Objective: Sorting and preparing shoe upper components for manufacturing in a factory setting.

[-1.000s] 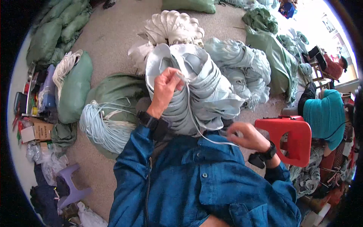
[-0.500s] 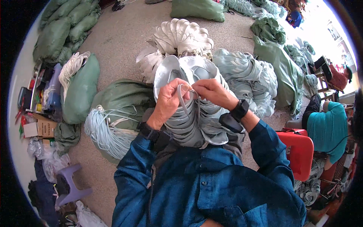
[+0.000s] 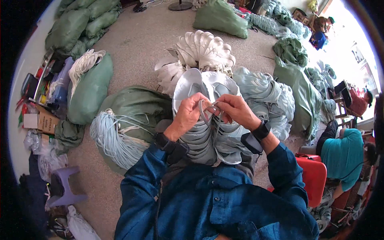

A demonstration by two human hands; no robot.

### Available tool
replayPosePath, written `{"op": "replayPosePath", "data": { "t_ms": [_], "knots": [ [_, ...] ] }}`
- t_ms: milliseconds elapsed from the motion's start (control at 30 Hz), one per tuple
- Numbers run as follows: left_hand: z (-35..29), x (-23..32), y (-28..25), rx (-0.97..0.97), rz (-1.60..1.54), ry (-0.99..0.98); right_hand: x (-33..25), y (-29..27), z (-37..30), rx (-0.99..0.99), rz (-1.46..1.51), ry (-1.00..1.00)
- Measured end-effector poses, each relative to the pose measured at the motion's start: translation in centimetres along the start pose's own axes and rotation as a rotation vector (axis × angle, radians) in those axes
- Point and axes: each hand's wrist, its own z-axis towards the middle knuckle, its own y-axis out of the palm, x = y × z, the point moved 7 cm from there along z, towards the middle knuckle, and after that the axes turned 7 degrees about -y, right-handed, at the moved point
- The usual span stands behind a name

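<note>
Two side-by-side columns of nested pale shoe uppers, the left column [image 3: 196, 141] and the right column [image 3: 229, 140], stand in front of my body. Above them my left hand [image 3: 191, 115] pinches a thin light-grey shoelace [image 3: 203, 113], which makes a loop by the fingertips. Close beside it, my right hand [image 3: 237, 112] also has its fingers closed on the lace, and a strand hangs down between the two columns. Whether the lace runs through any eyelet is hidden by the fingers. Both wrists wear black bands.
A bundle of pale-blue laces [image 3: 114, 138] lies on a green sack [image 3: 138, 105] at left. Cream uppers [image 3: 206, 50] fan out beyond the columns, with pale-blue uppers [image 3: 266, 98] to the right. A red chair [image 3: 311, 180] and a person in teal [image 3: 343, 156] are at right.
The whole view has shifted slightly, so the scene sits lower. My right hand has drawn a little away from the left, and the lace now curves across between them.
</note>
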Motion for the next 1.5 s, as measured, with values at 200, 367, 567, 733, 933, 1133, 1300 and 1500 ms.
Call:
{"op": "replayPosePath", "data": {
  "t_ms": [200,367,567,733,933,1133,1300,1500],
  "knots": [
    [0.2,-1.3,0.2,-0.092,-0.166,-0.117,-0.3,-1.0,-0.7,0.084,0.065,-0.003],
    [0.0,-1.0,1.2,-0.176,-0.248,-0.246,-2.9,-0.2,-2.2,-0.091,-0.038,0.071],
    [0.6,-1.3,1.0,-0.115,-0.146,-0.119,-1.1,1.0,-2.6,-0.137,-0.589,-0.312],
    [0.0,2.9,2.1,-0.049,0.511,0.175,-2.4,-2.3,0.4,0.110,-0.497,-0.502],
    [-0.2,4.6,3.0,0.072,0.955,0.686,2.8,-0.3,3.2,-0.296,-0.124,-0.118],
    [0.6,2.4,0.5,0.155,0.357,0.314,4.1,-1.2,1.8,-0.371,-0.089,-0.032],
    [1.0,-1.1,-1.2,0.161,0.023,0.006,1.8,-0.7,1.0,-0.215,-0.329,-0.083],
    [-0.6,-2.2,-0.6,0.187,-0.080,-0.048,-0.5,-1.0,1.6,-0.019,-0.353,-0.214]
  ]
}}
